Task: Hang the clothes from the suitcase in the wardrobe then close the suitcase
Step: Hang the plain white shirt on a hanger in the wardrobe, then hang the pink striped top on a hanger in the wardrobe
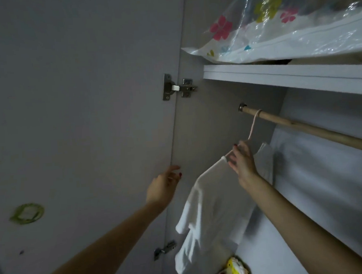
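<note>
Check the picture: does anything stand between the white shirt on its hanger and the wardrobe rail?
Nothing visible does. The hanger's hook is already looped over the wooden rail, and the white shirt hangs below it. The right hand touches the hanger at the shirt's collar.

a clear plastic storage bag with coloured flowers (275, 23) lay upper right; a round green sticker (27, 213) sat lower left; a yellow packet (237, 269) showed at the bottom.

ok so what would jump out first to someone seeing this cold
A white t-shirt on a hanger hooked over the wooden rail, centre frame, with the right hand at the hanger's shoulder. The left hand reaches open beside the wardrobe door. Top right, a flowered plastic bag lies on the shelf.
</note>
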